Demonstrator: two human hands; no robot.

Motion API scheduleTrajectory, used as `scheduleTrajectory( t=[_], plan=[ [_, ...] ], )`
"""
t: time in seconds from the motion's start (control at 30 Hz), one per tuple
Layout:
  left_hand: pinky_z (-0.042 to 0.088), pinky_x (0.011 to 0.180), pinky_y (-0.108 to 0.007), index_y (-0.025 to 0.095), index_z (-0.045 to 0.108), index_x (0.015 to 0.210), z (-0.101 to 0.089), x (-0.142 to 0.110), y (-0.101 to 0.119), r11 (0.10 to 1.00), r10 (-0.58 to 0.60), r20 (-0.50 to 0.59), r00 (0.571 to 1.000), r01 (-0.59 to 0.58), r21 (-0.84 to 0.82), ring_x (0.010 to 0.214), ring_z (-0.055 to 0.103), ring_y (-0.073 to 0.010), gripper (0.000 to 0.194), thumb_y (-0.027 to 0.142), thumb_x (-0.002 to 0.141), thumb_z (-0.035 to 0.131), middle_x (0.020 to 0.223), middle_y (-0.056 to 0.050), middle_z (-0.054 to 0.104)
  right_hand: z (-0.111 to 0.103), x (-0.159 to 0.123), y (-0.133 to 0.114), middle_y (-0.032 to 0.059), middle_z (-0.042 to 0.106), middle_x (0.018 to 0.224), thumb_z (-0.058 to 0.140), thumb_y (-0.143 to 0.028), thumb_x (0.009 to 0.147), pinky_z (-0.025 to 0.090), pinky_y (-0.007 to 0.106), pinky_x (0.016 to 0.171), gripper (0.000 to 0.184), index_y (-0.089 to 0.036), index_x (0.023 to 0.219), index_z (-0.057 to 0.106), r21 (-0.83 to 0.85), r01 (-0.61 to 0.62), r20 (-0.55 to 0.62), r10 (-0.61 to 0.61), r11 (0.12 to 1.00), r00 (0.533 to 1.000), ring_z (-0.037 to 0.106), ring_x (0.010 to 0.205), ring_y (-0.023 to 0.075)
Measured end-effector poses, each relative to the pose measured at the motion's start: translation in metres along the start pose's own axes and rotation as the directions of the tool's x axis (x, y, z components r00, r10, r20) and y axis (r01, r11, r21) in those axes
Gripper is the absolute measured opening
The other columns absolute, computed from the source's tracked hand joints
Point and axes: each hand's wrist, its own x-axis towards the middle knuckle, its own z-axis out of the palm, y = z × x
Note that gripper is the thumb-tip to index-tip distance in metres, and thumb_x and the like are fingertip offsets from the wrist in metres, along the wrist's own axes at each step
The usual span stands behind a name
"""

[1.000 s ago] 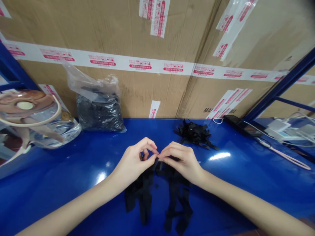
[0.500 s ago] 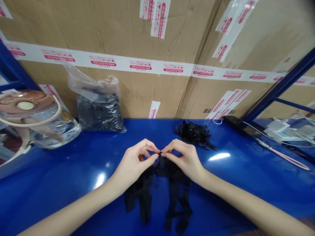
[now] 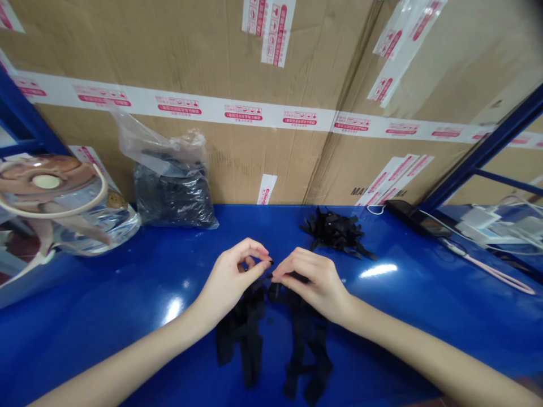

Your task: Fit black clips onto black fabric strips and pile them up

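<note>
In the middle of the view, my left hand (image 3: pixel 237 268) pinches a tiny black piece (image 3: pixel 271 262) between thumb and fingertips. Just right of it, my right hand (image 3: pixel 314 277) is closed in a pinch, with the dark end of a black fabric-like strip at its fingertips. A narrow gap separates the two hands. Below them on the blue table lie black strips in two loose groups, a left group (image 3: pixel 250 345) and a right group (image 3: pixel 303 345); my hands partly cover both.
A heap of short black strips (image 3: pixel 337 232) lies farther back. Behind the blue table (image 3: pixel 178 356) stand large cardboard boxes (image 3: pixel 254 152). At left are a clear plastic bag of black material (image 3: pixel 173 192) and a water jug (image 3: pixel 97 226); at right, a black phone-like device (image 3: pixel 418 217) with a cable.
My fingertips, which met at a black piece, have come slightly apart. The right hand has dropped a little toward the strips. The table things stay put.
</note>
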Motion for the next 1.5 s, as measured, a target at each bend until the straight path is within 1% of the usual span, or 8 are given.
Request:
scheduleTrajectory(
  t=[0.33, 0.57, 0.67, 0.9, 0.97, 1.1, 1.27, 1.5],
  plan=[
    [0.036, 0.057, -0.023, 0.017, 0.065, 0.079, -0.003, -0.005, 0.008, 0.996, -0.002, 0.034, 0.999, -0.001, 0.09, 0.062, 0.05, -0.0127, 0.008, 0.023, 0.08, 0.06, 0.07, 0.002, 0.06, 0.001, 0.0, 0.003, 0.0018, 0.066, 0.077, 0.06, -0.021, 0.091, 0.047, 0.026, 0.067, 0.008, -0.02, 0.085, 0.065, -0.052, -0.088, -0.051, 0.085, 0.995, 0.995, 0.059, 0.072, 0.0148],
    [0.036, 0.054, -0.022, 0.017, 0.065, 0.081, -0.002, -0.002, 0.011, 0.998, -0.002, 0.056, 0.998, -0.001, 0.055, 0.058, 0.052, -0.011, 0.007, 0.021, 0.079, 0.06, 0.07, 0.002, 0.062, 0.003, -0.001, 0.004, 0.002, 0.066, 0.078, 0.062, -0.021, 0.09, 0.047, 0.027, 0.067, 0.007, -0.02, 0.085, 0.066, -0.005, -0.143, -0.099, 0.142, 0.99, 0.985, 0.06, 0.074, 0.0149],
    [0.037, 0.055, -0.022, 0.016, 0.065, 0.082, -0.002, -0.002, 0.011, 1.0, -0.012, 0.061, 0.998, 0.01, 0.023, 0.058, 0.052, -0.0102, 0.007, 0.02, 0.076, 0.063, 0.07, 0.003, 0.061, 0.003, 0.0, 0.005, 0.0024, 0.067, 0.08, 0.063, -0.023, 0.089, 0.049, 0.027, 0.068, 0.006, -0.02, 0.092, 0.068, -0.003, -0.178, -0.133, 0.176, 0.984, 0.975, 0.062, 0.076, 0.0156],
    [0.036, 0.049, -0.021, 0.017, 0.062, 0.09, -0.003, -0.002, 0.009, 0.995, -0.067, 0.126, 0.99, 0.076, -0.069, 0.047, 0.044, -0.008, 0.016, 0.02, 0.075, 0.065, 0.054, 0.009, 0.049, 0.001, 0.001, 0.006, 0.0035, 0.071, 0.091, 0.06, -0.02, 0.09, 0.051, 0.029, 0.076, 0.01, -0.022, 0.094, 0.07, 0.045, -0.158, -0.105, 0.162, 0.986, 0.981, 0.065, 0.084, 0.0162],
    [0.037, 0.049, -0.02, 0.017, 0.06, 0.092, -0.003, -0.002, 0.01, 0.992, -0.083, 0.148, 0.986, 0.096, -0.085, 0.047, 0.045, -0.0072, 0.018, 0.021, 0.075, 0.066, 0.06, 0.007, 0.055, 0.0, 0.001, 0.008, 0.0037, 0.071, 0.089, 0.062, -0.02, 0.089, 0.052, 0.03, 0.076, 0.009, -0.022, 0.092, 0.07, 0.05, -0.15, -0.113, 0.155, 0.987, 0.981, 0.065, 0.083, 0.0168],
    [0.04, 0.049, -0.02, 0.018, 0.057, 0.097, -0.001, -0.001, 0.009, 0.989, -0.084, 0.17, 0.982, 0.103, -0.107, 0.045, 0.048, -0.0039, 0.023, 0.02, 0.076, 0.065, 0.091, -0.001, 0.067, -0.001, 0.002, 0.013, 0.003, 0.071, 0.086, 0.064, -0.018, 0.087, 0.052, 0.03, 0.075, 0.007, -0.021, 0.089, 0.07, 0.061, -0.162, -0.125, 0.169, 0.985, 0.978, 0.065, 0.081, 0.0163],
    [0.038, 0.042, -0.019, 0.022, 0.052, 0.105, 0.002, -0.003, 0.006, 0.989, -0.09, 0.17, 0.981, 0.108, -0.1, 0.04, 0.049, -0.0016, 0.029, 0.021, 0.078, 0.064, 0.114, -0.005, 0.064, -0.003, 0.001, 0.015, 0.0037, 0.071, 0.086, 0.064, -0.022, 0.088, 0.053, 0.031, 0.072, 0.008, -0.021, 0.087, 0.071, 0.048, -0.177, -0.133, 0.181, 0.983, 0.974, 0.066, 0.078, 0.0169],
    [0.038, 0.04, -0.018, 0.024, 0.053, 0.111, 0.008, -0.008, 0.002, 0.992, -0.106, 0.164, 0.981, 0.116, -0.055, 0.038, 0.05, -0.0002, 0.032, 0.021, 0.08, 0.062, 0.124, -0.007, 0.06, 0.0, -0.001, 0.017, 0.0037, 0.07, 0.083, 0.062, -0.022, 0.089, 0.052, 0.03, 0.071, 0.009, -0.021, 0.086, 0.07, 0.016, -0.183, -0.129, 0.184, 0.983, 0.974, 0.064, 0.076, 0.0163]
  ],
)
